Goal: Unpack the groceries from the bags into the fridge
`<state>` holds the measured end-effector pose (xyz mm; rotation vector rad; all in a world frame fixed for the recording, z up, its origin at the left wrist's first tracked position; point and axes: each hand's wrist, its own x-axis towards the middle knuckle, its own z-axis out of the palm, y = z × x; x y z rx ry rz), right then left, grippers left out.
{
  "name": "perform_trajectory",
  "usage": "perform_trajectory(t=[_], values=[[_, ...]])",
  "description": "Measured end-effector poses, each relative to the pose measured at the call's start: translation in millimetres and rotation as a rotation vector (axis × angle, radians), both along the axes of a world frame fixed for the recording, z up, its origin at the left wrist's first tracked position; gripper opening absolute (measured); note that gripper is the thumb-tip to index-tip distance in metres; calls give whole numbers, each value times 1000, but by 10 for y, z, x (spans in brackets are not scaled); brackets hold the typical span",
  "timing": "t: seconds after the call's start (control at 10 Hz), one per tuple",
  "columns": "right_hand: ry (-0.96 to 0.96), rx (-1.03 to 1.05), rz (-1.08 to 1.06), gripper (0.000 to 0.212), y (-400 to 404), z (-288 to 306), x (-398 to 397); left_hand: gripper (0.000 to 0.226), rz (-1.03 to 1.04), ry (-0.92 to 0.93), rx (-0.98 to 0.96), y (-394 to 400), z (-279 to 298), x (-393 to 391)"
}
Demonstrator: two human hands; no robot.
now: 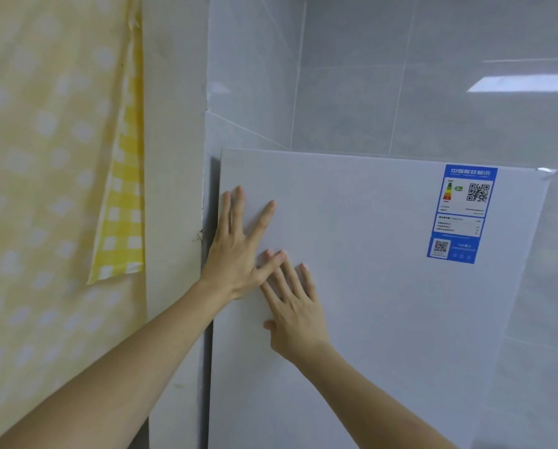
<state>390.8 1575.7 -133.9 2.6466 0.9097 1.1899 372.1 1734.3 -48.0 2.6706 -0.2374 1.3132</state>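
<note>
Two flat hands: left hand, right hand, fridge door.

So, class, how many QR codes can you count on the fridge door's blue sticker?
2. Both sit on the blue sticker at the fridge door's upper right: a larger QR code near its top right, a smaller QR code at its bottom left.
</note>
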Motion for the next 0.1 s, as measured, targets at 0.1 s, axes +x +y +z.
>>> perform_trajectory(t=[0.1], values=[[-15,7,14,120,10,-9,6,87,-5,41,7,18,31,-64]])
